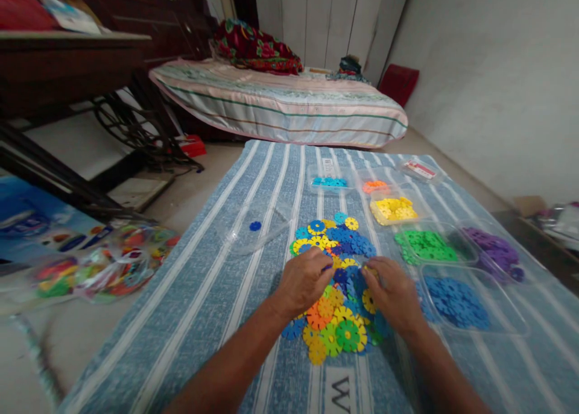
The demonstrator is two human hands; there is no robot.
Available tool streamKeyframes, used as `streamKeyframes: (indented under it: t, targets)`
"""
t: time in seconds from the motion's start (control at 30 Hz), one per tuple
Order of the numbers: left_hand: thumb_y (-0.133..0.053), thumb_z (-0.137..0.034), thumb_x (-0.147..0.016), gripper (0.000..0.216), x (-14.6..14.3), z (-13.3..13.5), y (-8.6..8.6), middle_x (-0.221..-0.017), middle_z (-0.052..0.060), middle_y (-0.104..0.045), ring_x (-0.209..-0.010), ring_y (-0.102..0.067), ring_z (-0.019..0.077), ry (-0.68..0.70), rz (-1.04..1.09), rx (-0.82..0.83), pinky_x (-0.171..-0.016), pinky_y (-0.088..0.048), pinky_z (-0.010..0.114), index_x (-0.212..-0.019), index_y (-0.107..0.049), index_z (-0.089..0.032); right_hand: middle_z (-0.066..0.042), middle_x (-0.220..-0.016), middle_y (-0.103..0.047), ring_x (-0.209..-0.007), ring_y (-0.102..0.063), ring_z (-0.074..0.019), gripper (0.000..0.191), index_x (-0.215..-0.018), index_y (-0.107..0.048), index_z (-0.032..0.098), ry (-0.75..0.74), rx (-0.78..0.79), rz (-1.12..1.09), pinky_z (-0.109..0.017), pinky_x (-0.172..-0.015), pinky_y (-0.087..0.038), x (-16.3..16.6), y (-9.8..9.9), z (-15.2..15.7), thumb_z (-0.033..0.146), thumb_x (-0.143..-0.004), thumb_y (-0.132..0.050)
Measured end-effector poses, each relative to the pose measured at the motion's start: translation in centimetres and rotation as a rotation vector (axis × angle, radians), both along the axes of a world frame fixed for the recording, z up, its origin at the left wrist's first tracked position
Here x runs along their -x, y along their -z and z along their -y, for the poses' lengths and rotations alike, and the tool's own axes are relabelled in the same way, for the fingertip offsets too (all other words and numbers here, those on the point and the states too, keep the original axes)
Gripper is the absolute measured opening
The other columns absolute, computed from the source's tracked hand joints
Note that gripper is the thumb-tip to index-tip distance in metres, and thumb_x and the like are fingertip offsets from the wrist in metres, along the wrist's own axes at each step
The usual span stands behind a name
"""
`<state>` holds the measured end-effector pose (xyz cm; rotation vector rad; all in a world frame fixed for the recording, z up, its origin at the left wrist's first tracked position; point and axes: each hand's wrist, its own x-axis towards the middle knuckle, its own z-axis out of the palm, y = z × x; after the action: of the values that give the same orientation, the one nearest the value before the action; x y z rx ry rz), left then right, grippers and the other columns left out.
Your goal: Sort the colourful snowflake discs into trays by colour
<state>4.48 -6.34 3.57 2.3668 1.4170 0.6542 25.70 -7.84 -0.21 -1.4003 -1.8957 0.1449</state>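
Left hand (304, 284) and right hand (397, 293) at a mixed pile of multicoloured, notched, flower-shaped plastic discs (335, 317).
The pile lies mid-surface on a blue-and-white striped cloth (181, 341); the left grip is clamped, thumb to forefinger, on a small dark blue notched disc (326, 268), while the right grip bends over the pile's right edge and I cannot tell whether it holds anything. Black print on the cloth shows a large "W" (340, 395) at the near edge and what looks like "With" (327, 164) farther off. Rightward, clear plastic boxes (520, 332) hold single-colour discs: light blue, orange, yellow, green, purple, blue. Beyond them, a red-and-white label (420, 170) is too small to read; so is white lettering on a blue printed package (40, 206) on the floor.
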Motion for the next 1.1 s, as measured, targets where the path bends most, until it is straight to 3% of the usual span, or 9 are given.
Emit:
streamKeyframes:
  t: [0.17, 0.3, 0.43, 0.6, 0.77, 0.9, 1.0, 1.1]
  targets:
    - [-0.051, -0.031, -0.083, 0.015, -2.0, -0.4, -0.5, -0.095, 0.006, -0.059, -0.092, -0.055, 0.0196, 0.114, -0.286, 0.051, -0.073, -0.045, 0.030, -0.087, -0.059, -0.019, -0.006, -0.081, -0.067, -0.078, -0.061, -0.0191, 0.028, -0.081, -0.067, 0.018, 0.139, 0.011, -0.136, -0.032, -0.073, -0.047, 0.1, 0.2, -4.0, 0.036, -0.085, -0.047]
    - [-0.056, -0.030, -0.080, 0.014, -2.7, -0.7, -0.7, -0.099, 0.007, -0.057, -0.094, -0.054, 0.0210, 0.145, -0.369, 0.103, -0.075, -0.046, 0.031, -0.088, -0.057, -0.019, -0.005, -0.074, -0.067, -0.071, -0.060, -0.0183, 0.031, -0.078, -0.068, 0.017, 0.191, 0.046, -0.307, -0.031, -0.069, -0.047, 0.2, 1.2, -5.9, 0.040, -0.082, -0.047]
    - [-0.058, -0.026, -0.077, 0.010, -3.0, -0.7, -0.6, -0.095, 0.005, -0.059, -0.090, -0.056, 0.0195, 0.110, -0.324, 0.143, -0.073, -0.044, 0.029, -0.085, -0.057, -0.020, -0.004, -0.071, -0.066, -0.066, -0.059, -0.0177, 0.033, -0.079, -0.068, 0.017, 0.216, 0.103, -0.460, -0.030, -0.065, -0.047, 0.0, 2.0, -6.3, 0.045, -0.080, -0.050]
    - [-0.057, -0.020, -0.075, 0.003, -2.7, -0.6, -0.9, -0.076, 0.000, -0.061, -0.075, -0.056, 0.0145, 0.065, -0.133, 0.229, -0.064, -0.039, 0.024, -0.072, -0.057, -0.019, -0.004, -0.070, -0.066, -0.066, -0.058, -0.0178, 0.033, -0.076, -0.068, 0.016, 0.199, 0.151, -0.485, -0.030, -0.064, -0.046, -0.3, 2.0, -6.4, 0.046, -0.077, -0.053]
    - [-0.052, -0.016, -0.074, 0.010, 1.0, -2.0, -3.9, -0.066, -0.002, -0.060, -0.063, -0.053, 0.0102, -0.067, 0.031, 0.203, -0.060, -0.037, 0.022, -0.067, -0.060, -0.017, -0.003, -0.069, -0.065, -0.064, -0.057, -0.0169, 0.031, -0.076, -0.068, 0.016, 0.192, 0.148, -0.485, -0.030, -0.063, -0.045, -0.3, 2.1, -6.5, 0.044, -0.077, -0.054]
    - [-0.053, -0.021, -0.073, 0.011, 6.3, -4.5, -6.6, -0.059, -0.002, -0.058, -0.060, -0.051, 0.0118, -0.319, -0.098, 0.124, -0.057, -0.034, 0.022, -0.066, -0.061, -0.018, -0.003, -0.070, -0.065, -0.064, -0.057, -0.0169, 0.031, -0.075, -0.068, 0.017, 0.182, 0.139, -0.485, -0.030, -0.064, -0.045, -0.3, 2.3, -6.6, 0.044, -0.077, -0.053]
    - [-0.054, -0.019, -0.069, 0.011, 9.6, -6.3, -7.1, -0.056, -0.001, -0.058, -0.058, -0.051, 0.0132, -0.418, -0.325, 0.133, -0.055, -0.032, 0.023, -0.061, -0.061, -0.019, -0.003, -0.071, -0.065, -0.065, -0.057, -0.0171, 0.032, -0.075, -0.068, 0.018, 0.179, 0.139, -0.480, -0.030, -0.064, -0.045, -0.3, 2.4, -6.7, 0.045, -0.077, -0.052]
    - [-0.053, -0.017, -0.066, 0.012, 11.5, -7.6, -6.4, -0.060, 0.000, -0.061, -0.060, -0.054, 0.0140, -0.387, -0.476, 0.187, -0.056, -0.032, 0.023, -0.059, -0.062, -0.019, -0.002, -0.069, -0.064, -0.064, -0.057, -0.0168, 0.031, -0.074, -0.068, 0.018, 0.179, 0.138, -0.479, -0.030, -0.064, -0.044, -0.3, 2.3, -6.7, 0.045, -0.077, -0.052]
